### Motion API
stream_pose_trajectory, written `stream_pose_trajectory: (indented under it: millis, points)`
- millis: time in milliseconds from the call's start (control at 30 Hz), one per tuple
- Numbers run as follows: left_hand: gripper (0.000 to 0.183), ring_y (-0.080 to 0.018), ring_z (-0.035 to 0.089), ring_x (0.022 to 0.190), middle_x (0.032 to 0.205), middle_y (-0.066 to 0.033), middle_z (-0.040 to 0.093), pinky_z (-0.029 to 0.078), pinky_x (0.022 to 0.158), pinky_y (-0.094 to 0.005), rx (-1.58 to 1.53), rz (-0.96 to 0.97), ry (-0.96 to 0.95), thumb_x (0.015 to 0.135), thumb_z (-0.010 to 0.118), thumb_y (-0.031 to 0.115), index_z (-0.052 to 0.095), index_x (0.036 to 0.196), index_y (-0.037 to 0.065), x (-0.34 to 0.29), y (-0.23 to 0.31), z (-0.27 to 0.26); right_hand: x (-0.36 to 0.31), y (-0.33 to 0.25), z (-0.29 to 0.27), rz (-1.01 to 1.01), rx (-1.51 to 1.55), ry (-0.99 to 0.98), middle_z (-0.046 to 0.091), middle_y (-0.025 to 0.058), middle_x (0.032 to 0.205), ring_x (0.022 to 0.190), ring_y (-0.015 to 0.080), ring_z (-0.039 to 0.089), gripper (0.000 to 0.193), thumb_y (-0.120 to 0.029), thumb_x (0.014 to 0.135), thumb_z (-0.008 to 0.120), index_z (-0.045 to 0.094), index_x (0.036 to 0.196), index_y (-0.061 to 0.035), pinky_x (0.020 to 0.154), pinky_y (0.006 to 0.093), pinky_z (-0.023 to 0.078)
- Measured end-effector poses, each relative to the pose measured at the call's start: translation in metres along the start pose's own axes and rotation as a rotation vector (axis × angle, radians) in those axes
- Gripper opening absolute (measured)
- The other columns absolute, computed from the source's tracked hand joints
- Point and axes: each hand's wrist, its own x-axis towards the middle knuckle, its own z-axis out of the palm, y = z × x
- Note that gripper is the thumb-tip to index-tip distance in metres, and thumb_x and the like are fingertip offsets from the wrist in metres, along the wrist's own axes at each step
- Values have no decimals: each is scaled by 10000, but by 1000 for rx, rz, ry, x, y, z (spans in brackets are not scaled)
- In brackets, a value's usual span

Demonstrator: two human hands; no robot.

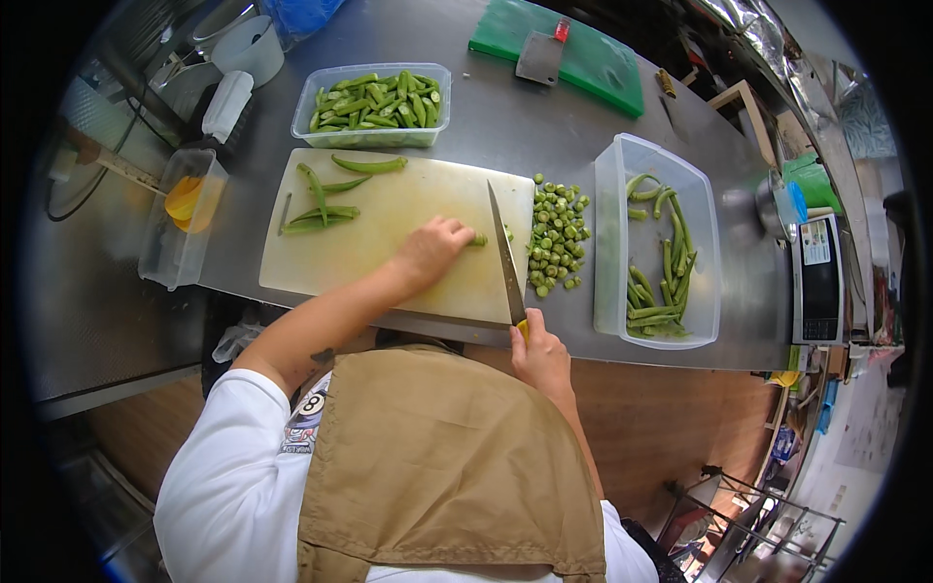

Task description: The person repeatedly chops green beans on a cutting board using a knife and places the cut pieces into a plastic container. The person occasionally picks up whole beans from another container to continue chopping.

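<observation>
Many round green okra ends (pixel 557 238) are already cut and heaped right of the white plastic board (pixel 408 199), whole green pods (pixel 326 216) are left there and in the translucent bin (pixel 610 243), one okra pod (pixel 479 239) is pinched by the left hand (pixel 430 255)'s closed fingers, and a steel knife (pixel 504 251) is gripped by the right hand (pixel 542 360)'s.

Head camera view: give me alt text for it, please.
A person's right hand holds a knife over a pale cutting board while the left hand holds okra on it. Cut okra ends lie between the board and a clear tub of pods; a fuller tub stands beyond.
</observation>
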Motion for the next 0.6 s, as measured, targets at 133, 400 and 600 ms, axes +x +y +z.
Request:
stream_pose_trajectory:
  millis: [133,400,600]
  points:
    - [208,-323,621,861,933,-108,651,532,772,-417,-14,-90,-76,815,645,72,640,1022,79,1,23,4,-7,-9,-10,-52,-95,-27,689,168,801,721,438,661,267,-244,952,545,462,1150,-85,643,544,515]
    - [230,-334,618,871,919,-112,648,531,761,-435,10,-105,-119,789,661,47,630,1015,72,6,27,3,28,-23,3,-55,-171,-127,686,201,795,735,437,668,300,-243,955,525,434,1169,-53,672,527,529]
    - [312,-317,676,843,997,-141,670,557,741,-384,-355,-248,20,784,663,-5,620,1089,52,19,32,-37,62,-20,11,-43,-118,-131,683,245,897,858,442,665,330,-269,967,508,417,1191,-45,773,537,514]
